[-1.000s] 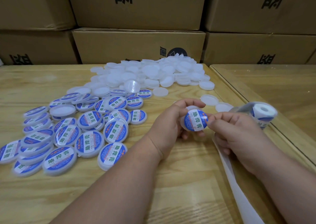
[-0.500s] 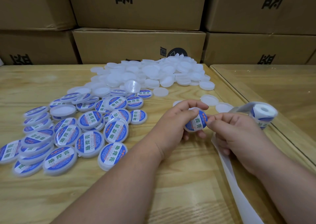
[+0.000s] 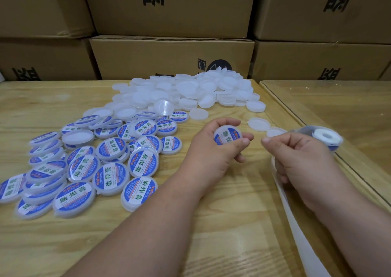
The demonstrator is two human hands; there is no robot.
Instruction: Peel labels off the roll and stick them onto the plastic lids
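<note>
Labels come off the roll [image 3: 326, 138] at the right edge of the frame, which I keep looped over my right hand [image 3: 300, 156]; that hand's fingers are curled with thumb and forefinger nearly pinched, and I cannot tell whether they have hold of anything beyond the white backing strip [image 3: 296, 224] trailing down toward the lower right. My left hand [image 3: 213, 149] grips one labelled lid [image 3: 227, 136] in the middle of the frame, fingers and thumb wrapped round its rim, face tilted up toward me, which I judge lets me check the sticker sits flat before I let it go. Finished lids [image 3: 80, 171] lie heaped at the left of the bench [image 3: 211, 234], blue faces up, near that hand so dropping one takes little travel. Bare lids [image 3: 190, 92] sit in a pile at the upper centre, with two blanks [image 3: 259, 124] just beside the roll, probably staged as next in line. Cardboard boxes [image 3: 169, 59] stack behind everything. My next move, as I read it, is to set this lid on the finished heap.
</note>
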